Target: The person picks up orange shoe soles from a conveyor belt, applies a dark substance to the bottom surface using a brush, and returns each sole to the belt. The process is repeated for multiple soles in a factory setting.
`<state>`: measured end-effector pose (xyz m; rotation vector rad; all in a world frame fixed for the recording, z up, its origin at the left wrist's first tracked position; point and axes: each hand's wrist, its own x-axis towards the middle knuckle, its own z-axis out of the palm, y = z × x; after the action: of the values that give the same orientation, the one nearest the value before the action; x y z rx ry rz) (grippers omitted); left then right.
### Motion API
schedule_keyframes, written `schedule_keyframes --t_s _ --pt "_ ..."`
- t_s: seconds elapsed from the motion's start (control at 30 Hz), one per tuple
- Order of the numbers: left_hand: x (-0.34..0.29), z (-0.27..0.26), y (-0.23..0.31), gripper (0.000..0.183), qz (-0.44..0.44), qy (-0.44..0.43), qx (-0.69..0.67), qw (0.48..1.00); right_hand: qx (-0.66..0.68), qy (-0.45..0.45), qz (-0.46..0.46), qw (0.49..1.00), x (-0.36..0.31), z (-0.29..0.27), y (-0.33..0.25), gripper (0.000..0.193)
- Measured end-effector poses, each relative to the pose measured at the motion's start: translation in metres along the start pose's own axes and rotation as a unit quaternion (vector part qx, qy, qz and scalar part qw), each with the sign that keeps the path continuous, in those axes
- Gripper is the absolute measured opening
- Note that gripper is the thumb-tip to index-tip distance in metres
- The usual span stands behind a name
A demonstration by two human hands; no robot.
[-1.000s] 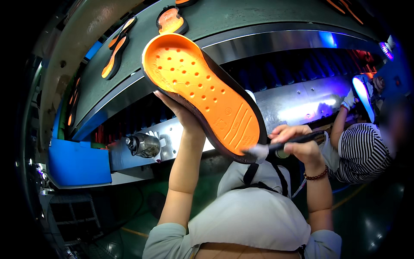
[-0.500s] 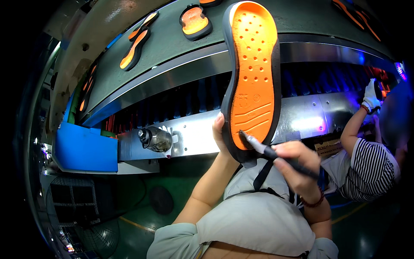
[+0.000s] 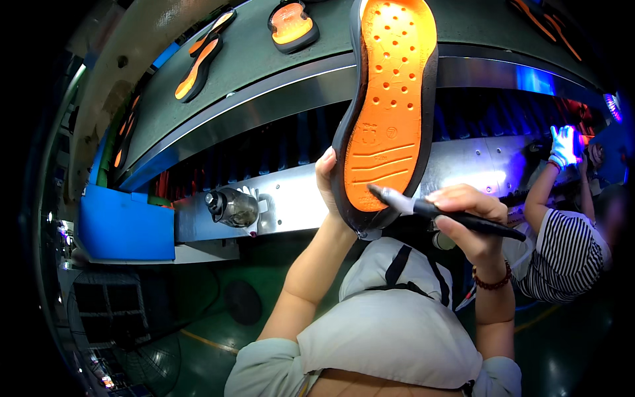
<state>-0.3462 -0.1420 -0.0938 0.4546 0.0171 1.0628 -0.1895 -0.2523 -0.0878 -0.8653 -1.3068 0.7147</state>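
An orange and black shoe sole point(image 3: 390, 126) is held up in front of me, its long side nearly upright, with rows of small holes in the upper part and raised wavy lines lower down. My left hand point(image 3: 327, 178) grips its lower left edge; the thumb shows, and the other fingers are hidden behind it. In my right hand point(image 3: 473, 221) is a slim brush point(image 3: 423, 208) with a black handle, a pale grey collar and a dark tip. That tip is at the orange surface near the sole's lower end; whether it touches I cannot tell.
Beyond a metal rail point(image 3: 284, 92), more orange and black soles point(image 3: 291, 26) lie on a dark green belt point(image 3: 251, 59). A dark bottle point(image 3: 235, 208) stands on the steel ledge at left, beside a blue box point(image 3: 126, 225). At right is a co-worker in a striped top point(image 3: 572, 258) and glove.
The sole has shifted slightly upward in view, and the brush has turned flatter, with my right hand moved right. The co-worker's gloved hand has changed position.
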Motion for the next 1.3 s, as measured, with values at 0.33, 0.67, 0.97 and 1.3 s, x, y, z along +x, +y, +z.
schedule_keyframes --t_s 0.33,0.67,0.97,1.3 --pt "0.014 -0.007 0.012 0.036 0.004 -0.036 0.007 0.999 -0.024 -0.155 -0.027 0.987 0.002 0.008 -0.002 0.016" --pt "0.012 0.0 0.016 0.037 -0.133 0.034 0.034 0.99 -0.046 -0.209 -0.016 0.977 0.01 0.009 -0.005 0.018" --pt "0.004 0.015 0.018 0.042 -0.308 0.14 0.178 0.924 0.027 -0.36 0.04 0.932 0.02 -0.016 0.004 0.016" --pt "-0.015 0.014 0.028 0.047 -0.407 0.202 0.265 0.85 -0.134 -0.496 0.075 0.855 0.029 -0.036 -0.008 0.016"
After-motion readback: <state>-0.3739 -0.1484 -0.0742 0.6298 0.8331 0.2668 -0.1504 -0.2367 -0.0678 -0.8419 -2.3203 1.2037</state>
